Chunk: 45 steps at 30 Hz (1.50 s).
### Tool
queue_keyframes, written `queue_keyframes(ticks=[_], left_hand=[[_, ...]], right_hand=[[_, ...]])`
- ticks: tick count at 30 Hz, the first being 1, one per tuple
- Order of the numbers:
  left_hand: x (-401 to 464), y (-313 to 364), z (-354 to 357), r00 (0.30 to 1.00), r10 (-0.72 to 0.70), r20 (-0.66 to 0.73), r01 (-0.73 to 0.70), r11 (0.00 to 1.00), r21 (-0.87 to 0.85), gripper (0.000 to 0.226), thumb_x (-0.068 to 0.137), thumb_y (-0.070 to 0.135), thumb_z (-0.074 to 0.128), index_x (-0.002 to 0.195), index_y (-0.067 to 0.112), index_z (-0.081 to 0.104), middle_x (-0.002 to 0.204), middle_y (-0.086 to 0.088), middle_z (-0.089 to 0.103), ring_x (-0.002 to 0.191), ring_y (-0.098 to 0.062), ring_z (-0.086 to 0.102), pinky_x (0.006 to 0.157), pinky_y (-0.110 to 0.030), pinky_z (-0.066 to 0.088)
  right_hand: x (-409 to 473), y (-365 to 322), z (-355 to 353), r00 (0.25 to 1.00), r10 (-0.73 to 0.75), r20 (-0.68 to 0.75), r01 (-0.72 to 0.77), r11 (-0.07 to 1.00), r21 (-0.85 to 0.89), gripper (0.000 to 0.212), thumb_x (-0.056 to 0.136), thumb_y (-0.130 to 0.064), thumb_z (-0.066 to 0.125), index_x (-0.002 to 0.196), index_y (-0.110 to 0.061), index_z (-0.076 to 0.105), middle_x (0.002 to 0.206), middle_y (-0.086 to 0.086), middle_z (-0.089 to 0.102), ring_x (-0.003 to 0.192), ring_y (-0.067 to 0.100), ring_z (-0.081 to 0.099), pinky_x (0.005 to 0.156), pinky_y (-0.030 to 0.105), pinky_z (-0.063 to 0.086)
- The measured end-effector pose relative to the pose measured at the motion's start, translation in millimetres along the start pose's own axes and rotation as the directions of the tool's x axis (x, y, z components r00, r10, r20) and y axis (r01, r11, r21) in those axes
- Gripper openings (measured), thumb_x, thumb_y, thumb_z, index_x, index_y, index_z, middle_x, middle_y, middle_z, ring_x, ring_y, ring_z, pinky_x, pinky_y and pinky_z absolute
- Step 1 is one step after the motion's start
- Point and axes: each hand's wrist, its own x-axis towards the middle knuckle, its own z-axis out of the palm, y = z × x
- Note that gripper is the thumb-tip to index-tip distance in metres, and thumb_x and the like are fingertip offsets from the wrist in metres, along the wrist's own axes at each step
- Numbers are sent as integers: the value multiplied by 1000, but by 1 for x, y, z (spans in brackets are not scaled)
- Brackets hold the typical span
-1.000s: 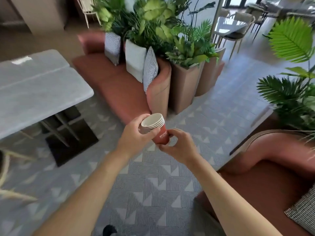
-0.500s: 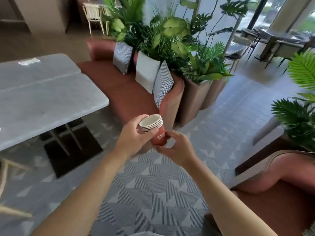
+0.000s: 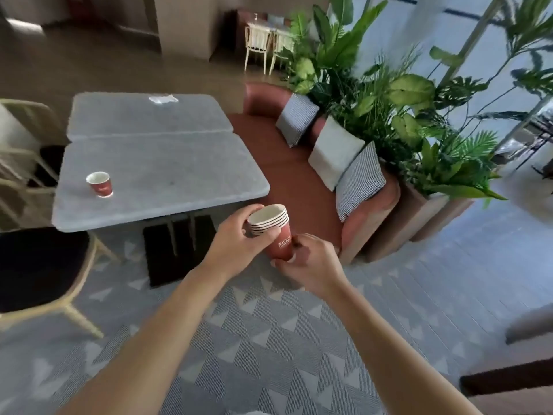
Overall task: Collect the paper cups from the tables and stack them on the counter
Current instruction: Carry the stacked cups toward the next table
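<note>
One loose cup [image 3: 100, 184] stands upright on the surface [image 3: 167, 172] up and left of me, nearer my left hand [image 3: 239, 238], while both hands, the right hand [image 3: 311, 265] included, clasp the stack [image 3: 273, 229].

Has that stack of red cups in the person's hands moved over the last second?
Yes. The cup stack has been carried from beside the sofa's end toward the grey table; it now sits just off the table's near corner.

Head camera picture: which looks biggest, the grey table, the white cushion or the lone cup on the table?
1. Grey table
2. White cushion
3. Lone cup

The gaps are wide, so distance hardly matters.
</note>
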Motion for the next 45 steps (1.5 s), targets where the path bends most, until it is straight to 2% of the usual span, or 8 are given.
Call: queue_keyframes(ticks=[6, 11, 15, 19, 25, 30, 36, 45], left_hand=[[-12, -27, -53, 982, -91, -164, 86, 996, -38, 57, 75, 68, 73, 126, 44, 65, 120, 24, 72, 113, 10, 63, 84, -4, 44], [-16, -47, -89, 943, -160, -292, 161, 987, -22, 45, 76, 66, 73, 117, 52, 65, 115, 32, 70, 111, 10, 64, 82, -3, 43], [-1, -60, -107, 903, -191, -386, 206, 978, -1, 59, 76, 66, 74, 130, 42, 67, 122, 23, 72, 114, 4, 66, 95, -20, 52], [30, -56, -117, 868, -209, -450, 250, 968, 33, 41, 80, 65, 75, 118, 66, 60, 116, 34, 70, 110, 5, 67, 93, -28, 55], [102, -49, -107, 848, -200, -491, 265, 962, 67, 44, 83, 59, 77, 124, 49, 64, 117, 27, 72, 110, 3, 67, 89, -23, 53], [157, -55, -83, 843, -211, -495, 283, 956, 75, 44, 86, 48, 81, 126, 43, 66, 119, 20, 73, 113, -2, 68, 101, -39, 57], [196, -61, -72, 820, -219, -528, 332, 934, 128, 46, 91, 41, 84, 133, 35, 65, 124, 18, 71, 119, -3, 65, 100, -37, 59], [227, -81, -99, 790, -275, -547, 398, 910, 117, 44, 92, 34, 83, 132, 30, 66, 126, 12, 71, 121, -10, 66, 104, -46, 58]], right_hand=[[40, -29, 47, 982, -89, 168, 86, 996, 28, 37, 67, -43, 91, 73, -49, 55, 79, -18, 63, 77, 3, 60, 66, 12, 38], [73, -47, 91, 934, -185, 305, 168, 982, 82, 36, 66, -55, 85, 89, -31, 72, 87, -14, 68, 85, 3, 62, 74, 23, 48], [113, -47, 118, 899, -244, 363, 218, 970, 111, 40, 66, -63, 83, 95, -38, 73, 85, -23, 65, 87, -5, 60, 70, 10, 39], [163, -43, 129, 878, -287, 384, 238, 956, 171, 50, 67, -59, 86, 109, -35, 76, 94, -21, 70, 93, -6, 61, 74, 6, 42], [236, -15, 128, 855, -307, 418, 206, 941, 269, 53, 68, -55, 88, 114, -32, 76, 100, -18, 73, 93, 0, 66, 83, 23, 54], [286, 22, 125, 846, -313, 432, 198, 936, 291, 52, 69, -60, 86, 113, -35, 74, 97, -25, 69, 93, -5, 64, 76, 12, 48], [329, 46, 135, 810, -362, 462, 191, 907, 375, 47, 72, -54, 88, 110, -29, 76, 99, -16, 74, 93, 3, 68, 82, 26, 56], [368, 43, 174, 790, -357, 499, 135, 895, 426, 46, 70, -51, 90, 107, -28, 76, 95, -15, 72, 92, 2, 66, 78, 14, 49]])
